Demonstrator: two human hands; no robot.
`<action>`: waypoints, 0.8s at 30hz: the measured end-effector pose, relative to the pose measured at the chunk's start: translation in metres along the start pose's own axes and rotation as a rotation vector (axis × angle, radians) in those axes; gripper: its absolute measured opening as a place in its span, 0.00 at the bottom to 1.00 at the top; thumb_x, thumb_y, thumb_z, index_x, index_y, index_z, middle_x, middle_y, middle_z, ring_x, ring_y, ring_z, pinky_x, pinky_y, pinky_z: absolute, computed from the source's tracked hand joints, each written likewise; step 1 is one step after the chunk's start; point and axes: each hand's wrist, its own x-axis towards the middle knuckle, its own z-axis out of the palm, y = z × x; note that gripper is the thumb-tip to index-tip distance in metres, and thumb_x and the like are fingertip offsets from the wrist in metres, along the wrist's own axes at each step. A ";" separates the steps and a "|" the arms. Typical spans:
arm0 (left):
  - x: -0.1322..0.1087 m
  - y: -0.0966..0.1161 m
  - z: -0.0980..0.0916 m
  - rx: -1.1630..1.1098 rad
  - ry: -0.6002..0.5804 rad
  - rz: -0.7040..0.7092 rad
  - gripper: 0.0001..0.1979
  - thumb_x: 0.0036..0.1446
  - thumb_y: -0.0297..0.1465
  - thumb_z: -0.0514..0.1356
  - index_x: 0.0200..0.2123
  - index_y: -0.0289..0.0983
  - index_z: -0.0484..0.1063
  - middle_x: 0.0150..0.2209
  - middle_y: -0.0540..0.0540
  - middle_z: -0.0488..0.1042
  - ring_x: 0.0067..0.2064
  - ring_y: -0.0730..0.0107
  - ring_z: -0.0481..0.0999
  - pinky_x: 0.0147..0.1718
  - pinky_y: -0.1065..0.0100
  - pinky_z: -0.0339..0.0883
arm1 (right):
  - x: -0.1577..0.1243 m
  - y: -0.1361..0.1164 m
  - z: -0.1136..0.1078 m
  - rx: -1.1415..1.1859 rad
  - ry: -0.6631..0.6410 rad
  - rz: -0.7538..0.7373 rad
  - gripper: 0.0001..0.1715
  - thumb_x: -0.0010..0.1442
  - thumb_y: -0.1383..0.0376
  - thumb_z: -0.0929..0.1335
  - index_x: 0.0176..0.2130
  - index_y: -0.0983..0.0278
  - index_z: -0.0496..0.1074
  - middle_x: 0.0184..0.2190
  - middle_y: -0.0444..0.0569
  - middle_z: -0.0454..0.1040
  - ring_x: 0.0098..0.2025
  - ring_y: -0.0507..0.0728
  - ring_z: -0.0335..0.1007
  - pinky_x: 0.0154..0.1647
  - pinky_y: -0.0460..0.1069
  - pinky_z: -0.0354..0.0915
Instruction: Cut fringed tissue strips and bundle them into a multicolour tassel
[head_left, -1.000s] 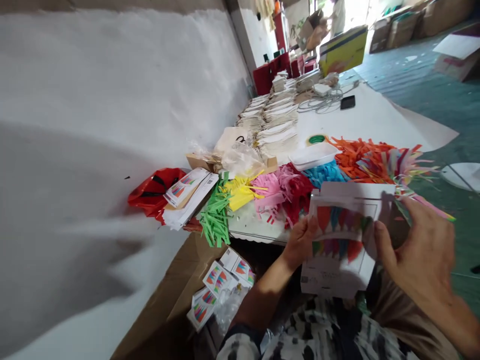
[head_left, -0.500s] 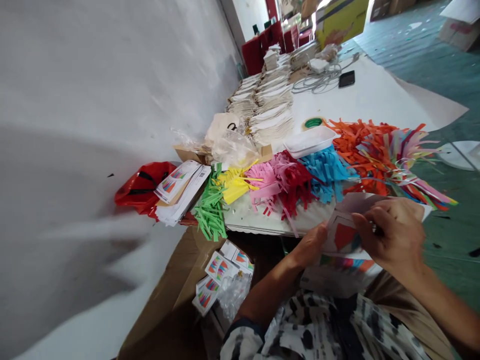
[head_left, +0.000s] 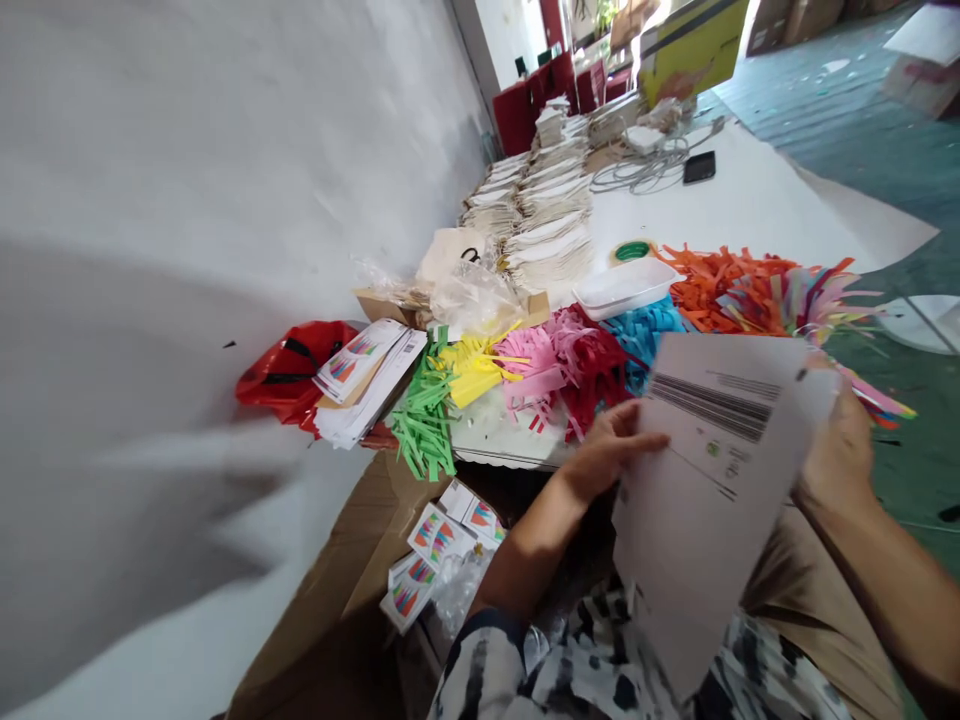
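From the head view, one white sheet [head_left: 701, 500] with a black barcode on it hangs tilted in front of the person, above the lap and just off the table's near edge. The left hand [head_left: 604, 455] lies against the sheet's left edge, its fingers [head_left: 637, 438] extended and loosely parted, with the tips touching the paper and no clear pinch. The right hand [head_left: 834, 450] is mostly behind the sheet and holds its right edge closed around the paper, though the fingers are partly hidden.

Beyond the hands, seven bunches of paper fringe lie in a row on the table [head_left: 750, 205]: green [head_left: 424, 430], yellow [head_left: 472, 372], pink [head_left: 536, 365], red [head_left: 592, 380], blue [head_left: 645, 335], orange [head_left: 712, 290] and mixed colours [head_left: 795, 305]. One white tray [head_left: 626, 288] sits just behind the blue bunch, near one green tape roll [head_left: 632, 251]. To the left are one stack of printed sheets [head_left: 360, 385] and one red bag [head_left: 289, 368]. Below, at least four printed cards [head_left: 439, 535] lie on brown cardboard [head_left: 330, 600]. Farther off are two long rows of white bundles [head_left: 540, 210], one phone [head_left: 699, 167] and one coiled cable [head_left: 645, 175]
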 end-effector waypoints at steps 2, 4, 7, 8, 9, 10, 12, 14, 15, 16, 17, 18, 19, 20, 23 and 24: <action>-0.003 0.016 -0.003 0.027 0.145 0.156 0.31 0.47 0.40 0.78 0.53 0.39 0.77 0.52 0.43 0.81 0.48 0.65 0.81 0.52 0.63 0.73 | 0.000 -0.004 -0.012 0.133 -0.106 0.124 0.42 0.65 0.31 0.58 0.61 0.52 0.75 0.61 0.54 0.76 0.58 0.64 0.75 0.49 0.57 0.75; -0.005 0.024 -0.005 0.058 0.235 0.239 0.29 0.49 0.40 0.77 0.53 0.40 0.76 0.54 0.43 0.81 0.50 0.64 0.80 0.54 0.61 0.73 | -0.006 -0.006 -0.024 0.190 -0.221 0.251 0.45 0.63 0.31 0.60 0.69 0.46 0.66 0.68 0.53 0.71 0.61 0.64 0.75 0.48 0.59 0.77; -0.007 0.019 -0.001 0.107 0.296 0.258 0.28 0.50 0.41 0.77 0.52 0.40 0.76 0.52 0.44 0.81 0.49 0.64 0.80 0.54 0.61 0.73 | -0.022 -0.004 -0.033 -0.028 -0.233 0.226 0.41 0.65 0.39 0.66 0.72 0.43 0.61 0.72 0.47 0.66 0.69 0.61 0.67 0.66 0.60 0.69; -0.007 0.015 0.001 0.118 0.306 0.257 0.28 0.50 0.42 0.76 0.51 0.40 0.76 0.51 0.44 0.82 0.49 0.65 0.80 0.53 0.62 0.73 | -0.026 -0.003 -0.034 -0.102 -0.221 0.184 0.40 0.66 0.42 0.67 0.72 0.44 0.61 0.72 0.46 0.65 0.72 0.60 0.63 0.72 0.60 0.62; -0.007 0.011 0.003 0.124 0.315 0.259 0.27 0.51 0.42 0.76 0.51 0.40 0.76 0.50 0.44 0.82 0.48 0.66 0.80 0.52 0.62 0.73 | -0.029 -0.002 -0.033 -0.143 -0.220 0.149 0.39 0.67 0.44 0.67 0.72 0.45 0.61 0.72 0.47 0.66 0.73 0.59 0.60 0.75 0.59 0.56; -0.006 0.008 0.005 0.127 0.318 0.261 0.27 0.51 0.42 0.76 0.51 0.40 0.76 0.50 0.45 0.82 0.48 0.66 0.80 0.52 0.63 0.73 | -0.030 -0.001 -0.032 -0.151 -0.221 0.131 0.39 0.66 0.46 0.69 0.72 0.47 0.62 0.70 0.48 0.68 0.73 0.60 0.61 0.76 0.59 0.55; -0.004 0.005 0.008 0.128 0.310 0.254 0.26 0.52 0.43 0.75 0.51 0.40 0.75 0.49 0.45 0.82 0.47 0.66 0.80 0.51 0.64 0.74 | -0.028 0.003 -0.029 -0.073 -0.202 0.182 0.40 0.63 0.49 0.72 0.70 0.51 0.66 0.60 0.50 0.77 0.64 0.61 0.72 0.68 0.59 0.65; -0.002 0.009 0.008 0.134 0.286 0.242 0.26 0.52 0.44 0.74 0.50 0.39 0.76 0.48 0.45 0.82 0.46 0.67 0.80 0.49 0.64 0.74 | -0.021 0.007 -0.026 0.027 -0.146 0.275 0.38 0.58 0.51 0.75 0.65 0.55 0.72 0.44 0.49 0.83 0.45 0.61 0.80 0.48 0.57 0.76; 0.000 0.013 0.008 0.133 0.266 0.244 0.26 0.53 0.45 0.74 0.51 0.39 0.76 0.49 0.45 0.82 0.46 0.67 0.80 0.49 0.65 0.73 | -0.017 0.009 -0.026 0.061 -0.112 0.311 0.37 0.56 0.52 0.76 0.63 0.56 0.74 0.38 0.48 0.82 0.38 0.59 0.79 0.40 0.55 0.76; 0.002 0.018 0.006 0.128 0.242 0.250 0.27 0.54 0.45 0.73 0.53 0.41 0.75 0.50 0.45 0.81 0.46 0.67 0.80 0.49 0.65 0.73 | -0.011 0.011 -0.027 0.086 -0.073 0.329 0.36 0.56 0.53 0.76 0.61 0.56 0.76 0.35 0.47 0.81 0.34 0.58 0.78 0.35 0.54 0.74; 0.004 0.022 0.003 0.116 0.214 0.257 0.27 0.56 0.46 0.72 0.56 0.42 0.75 0.52 0.45 0.81 0.47 0.67 0.80 0.48 0.66 0.73 | -0.004 0.013 -0.029 0.104 -0.025 0.324 0.34 0.55 0.54 0.76 0.60 0.56 0.76 0.34 0.47 0.81 0.33 0.58 0.78 0.34 0.54 0.74; 0.005 0.026 0.000 0.098 0.186 0.257 0.27 0.59 0.47 0.70 0.58 0.44 0.74 0.53 0.44 0.80 0.47 0.67 0.80 0.48 0.66 0.73 | 0.003 0.014 -0.032 0.126 0.035 0.298 0.32 0.55 0.56 0.76 0.58 0.56 0.77 0.36 0.47 0.82 0.35 0.59 0.79 0.35 0.55 0.74; 0.007 0.029 -0.004 0.078 0.166 0.251 0.27 0.61 0.48 0.67 0.60 0.44 0.74 0.54 0.44 0.79 0.48 0.67 0.80 0.48 0.66 0.73 | 0.010 0.014 -0.037 0.160 0.106 0.258 0.29 0.55 0.60 0.76 0.56 0.57 0.78 0.40 0.48 0.82 0.39 0.60 0.80 0.39 0.57 0.74; 0.008 0.029 -0.008 0.058 0.158 0.232 0.27 0.62 0.50 0.66 0.60 0.44 0.75 0.55 0.43 0.79 0.48 0.67 0.80 0.48 0.66 0.73 | 0.017 0.013 -0.042 0.202 0.176 0.208 0.25 0.54 0.64 0.76 0.53 0.57 0.79 0.44 0.48 0.83 0.45 0.62 0.81 0.43 0.59 0.74; 0.006 0.012 -0.011 0.031 0.157 0.147 0.27 0.56 0.50 0.70 0.54 0.42 0.79 0.51 0.43 0.81 0.48 0.64 0.81 0.49 0.62 0.74 | 0.034 0.005 -0.060 0.292 0.245 0.038 0.14 0.58 0.71 0.71 0.44 0.58 0.80 0.55 0.47 0.81 0.61 0.64 0.76 0.53 0.64 0.71; 0.004 0.001 -0.008 0.046 0.131 0.114 0.29 0.52 0.48 0.74 0.53 0.41 0.79 0.49 0.43 0.81 0.48 0.62 0.81 0.51 0.59 0.74 | 0.037 0.001 -0.064 0.270 0.222 -0.031 0.12 0.61 0.71 0.69 0.41 0.58 0.80 0.58 0.46 0.80 0.63 0.65 0.74 0.55 0.65 0.70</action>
